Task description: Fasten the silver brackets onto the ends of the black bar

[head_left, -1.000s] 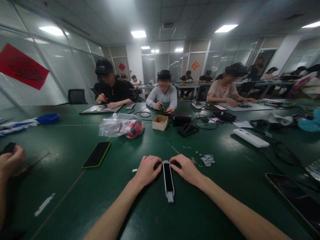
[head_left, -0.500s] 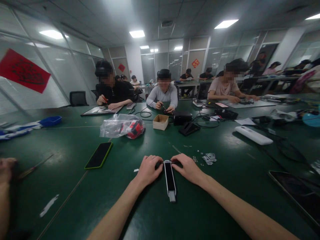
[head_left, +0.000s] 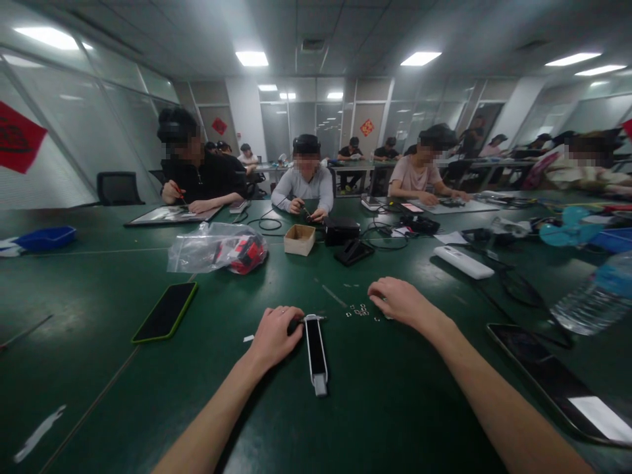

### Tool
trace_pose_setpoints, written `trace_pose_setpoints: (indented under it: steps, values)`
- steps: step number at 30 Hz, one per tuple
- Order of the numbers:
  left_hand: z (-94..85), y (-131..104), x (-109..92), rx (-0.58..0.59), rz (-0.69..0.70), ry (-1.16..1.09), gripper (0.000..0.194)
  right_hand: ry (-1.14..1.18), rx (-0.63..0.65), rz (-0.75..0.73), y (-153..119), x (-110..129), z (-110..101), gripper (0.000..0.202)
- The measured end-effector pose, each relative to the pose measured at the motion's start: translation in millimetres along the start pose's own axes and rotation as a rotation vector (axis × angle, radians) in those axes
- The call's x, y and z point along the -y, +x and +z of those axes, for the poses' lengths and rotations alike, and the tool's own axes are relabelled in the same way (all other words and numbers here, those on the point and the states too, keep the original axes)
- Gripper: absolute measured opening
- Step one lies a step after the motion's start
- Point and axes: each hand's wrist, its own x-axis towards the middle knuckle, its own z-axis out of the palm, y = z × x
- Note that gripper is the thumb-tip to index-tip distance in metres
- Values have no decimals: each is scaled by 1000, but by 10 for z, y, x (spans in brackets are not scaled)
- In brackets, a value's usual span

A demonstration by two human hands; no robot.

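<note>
A narrow white-framed device point(head_left: 316, 349) with a long black face lies on the green table, a grey block at its near end. My left hand point(head_left: 277, 334) is closed round a small dark rounded piece point(head_left: 295, 324) at the device's far left corner. A thin metal tip point(head_left: 322, 318) sticks out on the opposite side; I cannot tell if they are one tool. My right hand point(head_left: 402, 299) is away to the right, palm down with fingers curled to the table over thin metal plates, which it mostly hides. Beside its fingertips lie several tiny metal pieces point(head_left: 362, 311).
A green-edged phone point(head_left: 165, 312) lies left, a plastic bag point(head_left: 200, 247) with a red item beyond it. Ahead stand a small open box point(head_left: 299, 240) and a black stand point(head_left: 353, 252). A white oblong case point(head_left: 463, 262), water bottle point(head_left: 592, 296) and tablet point(head_left: 543, 375) are right. Co-workers sit opposite.
My right hand has left the device's far end and moved right onto the metal plates. My left hand stays by the device. The view has turned slightly right.
</note>
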Motion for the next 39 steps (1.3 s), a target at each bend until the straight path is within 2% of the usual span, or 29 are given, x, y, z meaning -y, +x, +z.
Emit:
trace_pose_setpoints:
  steps: [5,16,26,39]
  values:
    - [-5,0,-13,1,-13,13,17,24,100,-8,-20,-36,100,17]
    - [-23,-7,-33,4,-12,0,16,121,108,-1,-1,0,220,14]
    - [-36,-15,-53,2,-8,-11,15,-55,128,102,62,233,247,13]
    - [-39,-23,-69,5,-28,12,16,-134,188,120,63,287,235,20]
